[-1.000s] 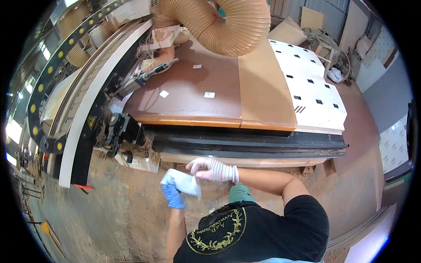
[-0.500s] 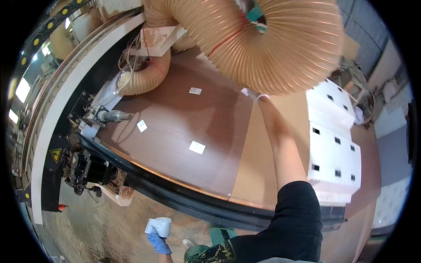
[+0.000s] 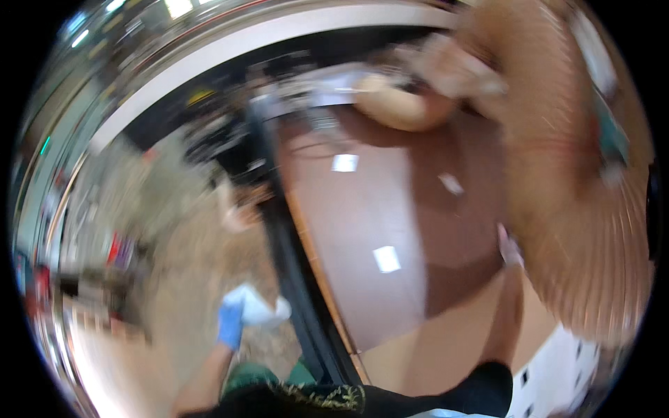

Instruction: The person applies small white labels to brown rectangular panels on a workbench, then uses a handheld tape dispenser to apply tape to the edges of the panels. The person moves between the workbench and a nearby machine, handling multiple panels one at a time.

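Right grip (image 3: 509,248) over board (image 3: 362,216), floor (image 3: 191,275) alongside

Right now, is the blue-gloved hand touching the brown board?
No, the left hand holds something white over the floor, apart from the board.

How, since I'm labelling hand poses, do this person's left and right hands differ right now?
The left hand looks bright blue, gloved; the right hand looks pale. The left hand grips a white item; nothing can be made out in the right hand. The left hand is above the floor, while the right hand reaches over the brown panel. Both look blurred.
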### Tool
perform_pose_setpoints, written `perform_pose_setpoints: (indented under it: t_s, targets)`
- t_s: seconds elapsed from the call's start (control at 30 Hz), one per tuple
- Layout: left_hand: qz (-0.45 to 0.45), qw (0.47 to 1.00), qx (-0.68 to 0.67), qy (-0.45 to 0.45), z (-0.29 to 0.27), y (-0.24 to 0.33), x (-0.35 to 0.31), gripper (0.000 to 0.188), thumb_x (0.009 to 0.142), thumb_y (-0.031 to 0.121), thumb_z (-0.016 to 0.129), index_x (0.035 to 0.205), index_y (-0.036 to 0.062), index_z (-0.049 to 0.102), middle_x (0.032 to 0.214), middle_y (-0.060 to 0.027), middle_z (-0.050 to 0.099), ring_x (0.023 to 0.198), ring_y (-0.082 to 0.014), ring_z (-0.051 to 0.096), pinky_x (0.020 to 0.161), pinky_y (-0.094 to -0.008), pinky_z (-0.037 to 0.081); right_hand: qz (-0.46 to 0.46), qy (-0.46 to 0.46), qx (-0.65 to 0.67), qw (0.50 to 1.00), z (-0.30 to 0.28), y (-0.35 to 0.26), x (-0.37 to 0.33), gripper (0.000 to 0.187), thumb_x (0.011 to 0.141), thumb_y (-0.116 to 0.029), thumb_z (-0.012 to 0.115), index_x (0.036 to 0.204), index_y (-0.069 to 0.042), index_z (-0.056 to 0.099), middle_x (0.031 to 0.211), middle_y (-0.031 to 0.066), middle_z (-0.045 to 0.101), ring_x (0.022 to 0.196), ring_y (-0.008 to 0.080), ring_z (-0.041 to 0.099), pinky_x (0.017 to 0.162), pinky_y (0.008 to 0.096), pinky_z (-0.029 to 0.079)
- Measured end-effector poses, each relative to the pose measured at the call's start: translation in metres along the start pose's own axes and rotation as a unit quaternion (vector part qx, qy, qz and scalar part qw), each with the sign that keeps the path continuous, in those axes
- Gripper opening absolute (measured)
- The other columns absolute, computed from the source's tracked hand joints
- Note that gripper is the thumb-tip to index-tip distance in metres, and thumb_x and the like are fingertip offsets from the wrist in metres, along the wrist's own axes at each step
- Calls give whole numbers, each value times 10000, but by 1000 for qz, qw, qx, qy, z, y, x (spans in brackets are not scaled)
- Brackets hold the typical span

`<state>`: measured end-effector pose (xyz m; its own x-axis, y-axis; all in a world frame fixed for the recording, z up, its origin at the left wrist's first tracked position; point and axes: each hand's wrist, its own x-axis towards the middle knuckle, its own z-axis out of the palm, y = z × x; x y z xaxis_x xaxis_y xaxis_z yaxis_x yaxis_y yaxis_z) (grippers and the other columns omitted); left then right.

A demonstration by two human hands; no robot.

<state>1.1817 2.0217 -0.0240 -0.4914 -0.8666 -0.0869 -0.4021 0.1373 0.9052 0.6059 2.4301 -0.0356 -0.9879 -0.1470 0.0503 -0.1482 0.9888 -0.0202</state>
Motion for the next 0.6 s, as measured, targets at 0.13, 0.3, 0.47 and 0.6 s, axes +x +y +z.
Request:
perform_pose_setpoints:
  t_s: [0.13, 0.3, 0.47, 0.6]
  targets:
    - [-140, 976, -167, 28, -5, 11, 17, 305, 894, 265, 611, 1067, 14, 604, 858, -45, 628, 745, -120, 596, 575, -303, 524, -149, 223, -67, 961, 59, 47, -43, 763, 908, -595, 388, 1253, 79, 478, 1240, 271, 530, 1140, 439, 495, 942, 510, 394]
    - [-102, 965, -230, 68, -81, 4, -9, 307, 914, 266, 602, 1085, 11, 612, 914, -56, 651, 795, -131, 615, 664, -298, 536, -109, -236, 573, 777, -39, -161, -222, 392, 953, -303, 492, 1121, 31, 609, 1045, 151, 649, 911, 229, 648, 803, 338, 524]
    - [-69, 958, -277, 26, -170, 16, 8, 281, 917, 193, 599, 1136, 18, 585, 986, -24, 632, 883, -111, 579, 768, -284, 497, -364, -356, 586, 630, -137, -412, -407, 585, 809, -178, 667, 1314, 31, 460, 1278, 165, 525, 1230, 231, 465, 1041, 332, 353]
    - [45, 953, -260, 148, -266, -24, 30, 260, 910, 124, 596, 1144, 12, 581, 1001, -11, 620, 929, -104, 559, 821, -278, 477, -435, -536, 530, 493, -118, -564, -520, 557, 789, -219, 727, 1250, 13, 516, 1151, 99, 593, 1081, 161, 542, 925, 292, 432]
